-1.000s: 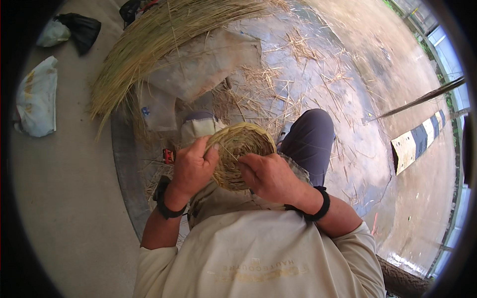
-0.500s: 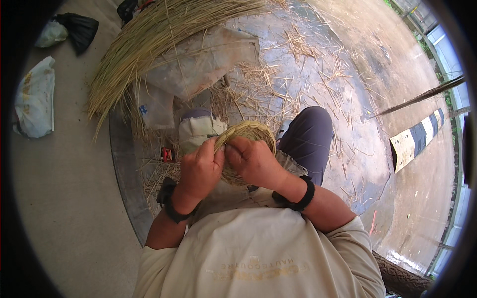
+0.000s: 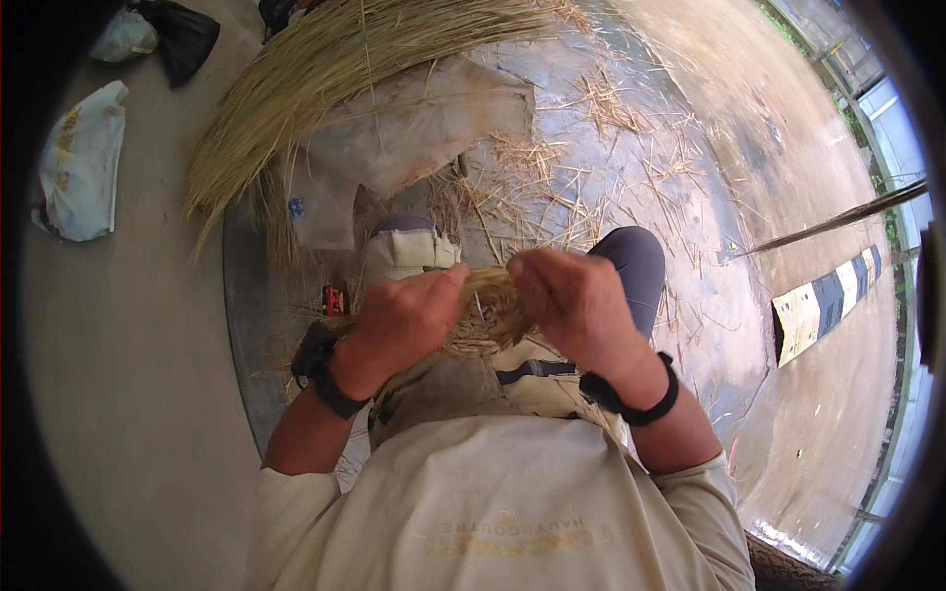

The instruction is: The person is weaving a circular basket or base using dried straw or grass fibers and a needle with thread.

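Note:
A small round basket of coiled straw (image 3: 481,317) sits between my hands above my lap, slightly blurred. My left hand (image 3: 412,313) is closed at the basket's left side, thumb and forefinger pressed together by its rim. At the right side my right hand (image 3: 576,303) is raised by the rim, its fingers pinched together. Whatever lies in that pinch is too blurred to make out. The basket's sides are partly hidden behind both hands.
A big bundle of long straw (image 3: 325,89) lies beyond my knees on a plastic sheet (image 3: 414,123). Loose straw bits (image 3: 522,163) litter the ground. A small red object (image 3: 336,299) rests near my left knee. White bag (image 3: 84,163) at far left; striped board (image 3: 823,305) at right.
My hands have moved apart, the right one going right and turning outward. The basket has tipped and sits slightly lower. The whole view has shifted a little.

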Available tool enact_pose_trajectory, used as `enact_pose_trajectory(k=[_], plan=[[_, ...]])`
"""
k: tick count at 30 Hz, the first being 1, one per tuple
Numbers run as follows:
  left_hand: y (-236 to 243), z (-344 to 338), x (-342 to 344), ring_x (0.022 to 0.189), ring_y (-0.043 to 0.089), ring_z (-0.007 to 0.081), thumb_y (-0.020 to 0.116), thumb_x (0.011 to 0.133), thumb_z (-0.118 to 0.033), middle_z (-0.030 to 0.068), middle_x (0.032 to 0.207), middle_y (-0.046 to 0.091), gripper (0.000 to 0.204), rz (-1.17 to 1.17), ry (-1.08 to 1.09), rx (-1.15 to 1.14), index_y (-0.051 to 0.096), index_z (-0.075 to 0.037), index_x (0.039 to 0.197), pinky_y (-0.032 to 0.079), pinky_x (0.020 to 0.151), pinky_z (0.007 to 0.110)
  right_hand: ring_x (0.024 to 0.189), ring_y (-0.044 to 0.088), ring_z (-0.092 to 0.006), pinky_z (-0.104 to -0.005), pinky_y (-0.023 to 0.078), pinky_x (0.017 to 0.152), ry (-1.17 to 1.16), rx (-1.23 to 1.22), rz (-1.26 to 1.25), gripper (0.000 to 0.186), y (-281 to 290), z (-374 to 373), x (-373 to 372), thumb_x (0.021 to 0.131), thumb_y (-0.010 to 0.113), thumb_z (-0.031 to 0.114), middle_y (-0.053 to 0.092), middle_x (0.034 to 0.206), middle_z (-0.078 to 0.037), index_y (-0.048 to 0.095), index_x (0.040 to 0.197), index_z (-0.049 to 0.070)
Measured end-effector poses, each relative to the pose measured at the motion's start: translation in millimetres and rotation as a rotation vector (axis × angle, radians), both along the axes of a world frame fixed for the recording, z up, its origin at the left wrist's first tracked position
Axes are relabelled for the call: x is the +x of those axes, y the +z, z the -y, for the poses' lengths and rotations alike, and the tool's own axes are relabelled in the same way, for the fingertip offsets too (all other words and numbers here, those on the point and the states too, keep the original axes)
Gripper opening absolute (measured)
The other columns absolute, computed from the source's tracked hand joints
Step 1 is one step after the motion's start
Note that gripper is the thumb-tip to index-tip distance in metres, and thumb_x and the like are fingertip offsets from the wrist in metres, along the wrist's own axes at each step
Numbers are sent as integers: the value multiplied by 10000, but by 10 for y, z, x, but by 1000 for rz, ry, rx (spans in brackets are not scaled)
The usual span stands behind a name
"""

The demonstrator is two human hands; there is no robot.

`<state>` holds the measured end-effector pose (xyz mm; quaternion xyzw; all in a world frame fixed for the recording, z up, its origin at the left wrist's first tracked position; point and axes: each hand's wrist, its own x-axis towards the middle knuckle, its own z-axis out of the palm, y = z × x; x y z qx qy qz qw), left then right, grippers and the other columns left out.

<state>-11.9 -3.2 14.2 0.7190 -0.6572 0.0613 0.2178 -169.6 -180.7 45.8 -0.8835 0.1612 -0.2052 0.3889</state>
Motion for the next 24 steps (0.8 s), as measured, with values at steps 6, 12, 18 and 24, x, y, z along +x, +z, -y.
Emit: enact_pose_trajectory(k=[6,12,18,24], plan=[[67,104,-108,624,666,203,687,897,-103,30,693,582,233,134,-113,0,679,-22,1115,536,525,362,732,694,-357,-426,556,662,223,-200,-112,184,-136,181,310,975,687,206,701,802,-162,695,875,51],[124,93,-138,602,668,196,682,898,-101,28,684,604,208,175,-157,1,677,-22,1090,532,506,352,778,709,-193,-365,564,728,38,504,100,220,-44,497,425,1032,657,181,743,876,-161,737,1087,-16],[88,60,71,592,674,206,666,934,-101,49,675,616,225,156,-44,0,662,-26,1146,542,510,361,847,749,-235,-370,627,765,181,816,463,420,133,173,153,1087,604,178,718,933,-114,550,1462,-3],[279,-587,919,694,723,317,680,938,-96,135,786,700,244,249,231,42,654,-32,1172,582,576,436,469,421,-88,-256,349,408,181,977,616,454,429,470,-616,1136,486,211,522,677,-33,474,1518,-33]])
